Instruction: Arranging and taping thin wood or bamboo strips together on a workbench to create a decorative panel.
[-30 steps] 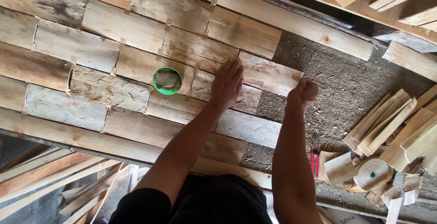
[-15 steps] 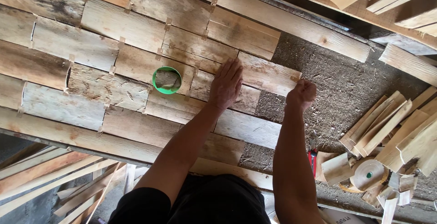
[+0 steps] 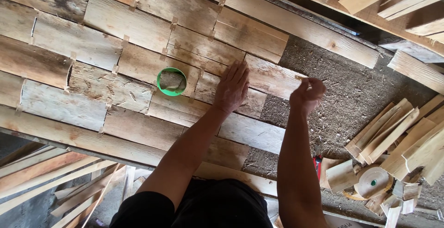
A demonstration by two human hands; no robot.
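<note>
Veneer sheets (image 3: 138, 70) lie taped in rows; left hand (image 3: 232, 89) presses flat, fingers spread, right hand (image 3: 307, 94) at three o'clock pinches tape; right edge remains unjoined.

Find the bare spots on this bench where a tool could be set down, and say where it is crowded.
Free: the gritty bench top between the right hand and the pile of wood offcuts. Also the laid planks left of the green ring. Crowded: the offcuts and tape roll at lower right.
</note>
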